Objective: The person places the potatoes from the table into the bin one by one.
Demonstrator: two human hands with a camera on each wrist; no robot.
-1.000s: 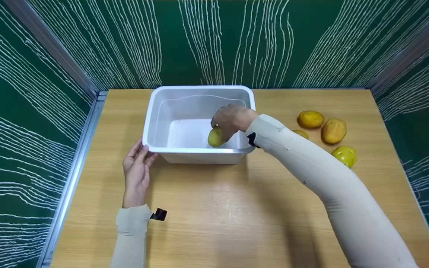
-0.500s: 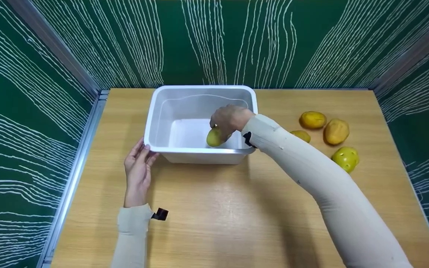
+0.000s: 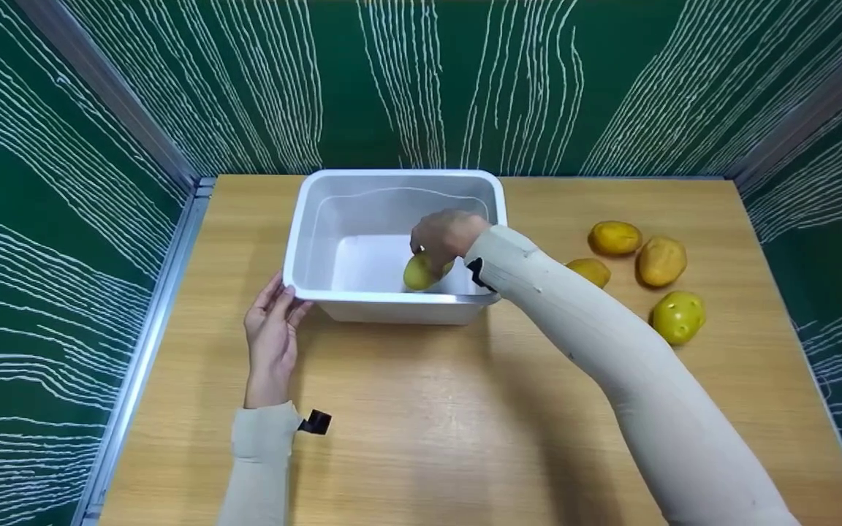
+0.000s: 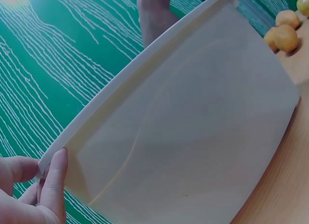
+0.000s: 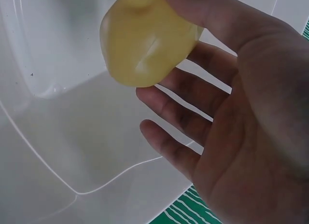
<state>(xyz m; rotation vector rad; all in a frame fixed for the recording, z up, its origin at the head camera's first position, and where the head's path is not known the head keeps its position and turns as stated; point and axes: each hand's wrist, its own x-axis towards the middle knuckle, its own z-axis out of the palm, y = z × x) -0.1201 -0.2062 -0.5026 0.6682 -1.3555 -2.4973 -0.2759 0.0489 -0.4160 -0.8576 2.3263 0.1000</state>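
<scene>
Pinching a potato (image 3: 418, 275) just below it, inside the white plastic tub (image 3: 399, 313), the right hand (image 3: 447, 235) might drop it if that hold loosens, while the left hand (image 3: 272, 337) pinches the rim (image 3: 384, 297).

Five potatoes (image 3: 661, 261), one tub (image 3: 400, 313)

On the wooden table (image 3: 421, 424), a white bin (image 3: 400, 311) is touched by the left hand (image 3: 270, 336); four potatoes (image 3: 662, 261) are spread right of the right hand (image 3: 450, 235).
</scene>
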